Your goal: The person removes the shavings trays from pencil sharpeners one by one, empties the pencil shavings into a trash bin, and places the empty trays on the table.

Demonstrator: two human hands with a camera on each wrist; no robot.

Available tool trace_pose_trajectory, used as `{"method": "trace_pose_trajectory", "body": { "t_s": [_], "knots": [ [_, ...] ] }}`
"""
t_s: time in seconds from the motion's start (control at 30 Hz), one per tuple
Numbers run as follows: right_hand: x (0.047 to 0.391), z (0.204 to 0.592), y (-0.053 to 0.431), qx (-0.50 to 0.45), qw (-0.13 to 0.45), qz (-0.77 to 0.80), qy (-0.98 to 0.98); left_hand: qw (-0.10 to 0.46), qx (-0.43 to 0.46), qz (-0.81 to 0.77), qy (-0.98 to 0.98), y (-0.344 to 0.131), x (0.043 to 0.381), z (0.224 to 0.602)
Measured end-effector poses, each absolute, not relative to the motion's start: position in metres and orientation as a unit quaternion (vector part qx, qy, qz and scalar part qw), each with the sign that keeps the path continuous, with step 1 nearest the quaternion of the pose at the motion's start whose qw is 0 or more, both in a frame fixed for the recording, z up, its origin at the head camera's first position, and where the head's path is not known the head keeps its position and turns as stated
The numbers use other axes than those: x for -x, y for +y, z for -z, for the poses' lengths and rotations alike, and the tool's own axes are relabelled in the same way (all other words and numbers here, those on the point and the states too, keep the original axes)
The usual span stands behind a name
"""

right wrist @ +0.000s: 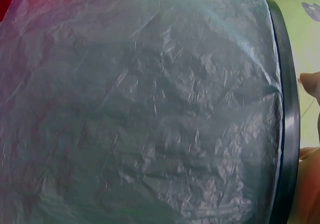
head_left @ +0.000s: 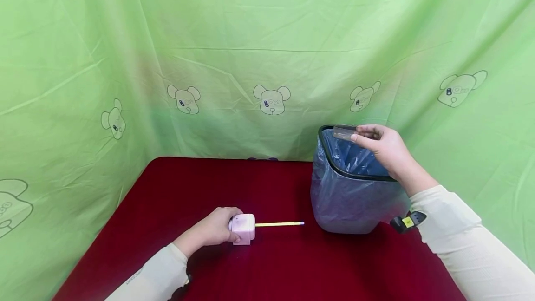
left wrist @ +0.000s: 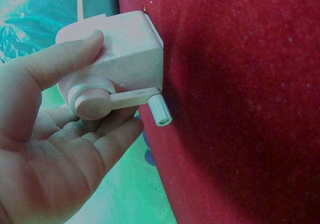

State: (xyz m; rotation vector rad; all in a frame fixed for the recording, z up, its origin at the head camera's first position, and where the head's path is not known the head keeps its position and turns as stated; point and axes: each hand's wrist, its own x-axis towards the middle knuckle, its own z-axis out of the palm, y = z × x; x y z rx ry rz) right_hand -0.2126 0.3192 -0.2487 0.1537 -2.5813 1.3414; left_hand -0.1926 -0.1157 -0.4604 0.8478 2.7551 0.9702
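My left hand (head_left: 214,227) grips a pale pink crank pencil sharpener (head_left: 245,227) above the red tabletop. In the left wrist view, the thumb presses one side, and the crank handle (left wrist: 132,99) faces the palm. A yellow pencil (head_left: 279,224) with a purple end sticks out of the sharpener, pointing right. My right hand (head_left: 388,147) pinches a small clear plastic container (head_left: 343,132) over the mouth of the lined bin (head_left: 355,203). Whether anything is inside that container is too small to tell. In the right wrist view only parts of the fingers (right wrist: 312,84) show, beyond the bin's rim.
The bin has a black rim (head_left: 372,177) and a translucent bluish liner (head_left: 347,152), and stands at the right of the red-covered table (head_left: 200,185). Green curtains (head_left: 225,59) printed with bear heads hang behind and on both sides.
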Motion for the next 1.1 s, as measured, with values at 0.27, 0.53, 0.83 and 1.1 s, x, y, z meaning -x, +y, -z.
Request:
{"method": "trace_pose_trajectory", "body": {
  "t_s": [0.27,0.53,0.83,1.1],
  "knots": [
    [0.212,0.249,0.313,-0.069,0.114,-0.473,-0.871,0.048,-0.278,-0.316,0.906,-0.115,0.192,0.460],
    [0.208,0.252,0.306,-0.086,0.108,-0.502,-0.854,0.052,-0.280,-0.319,0.904,-0.114,0.192,0.460],
    [0.203,0.251,0.296,-0.104,0.105,-0.509,-0.848,0.047,-0.283,-0.317,0.904,-0.116,0.195,0.462],
    [0.200,0.251,0.288,-0.119,0.101,-0.512,-0.845,0.048,-0.283,-0.314,0.905,-0.117,0.196,0.465]
  ]
}}
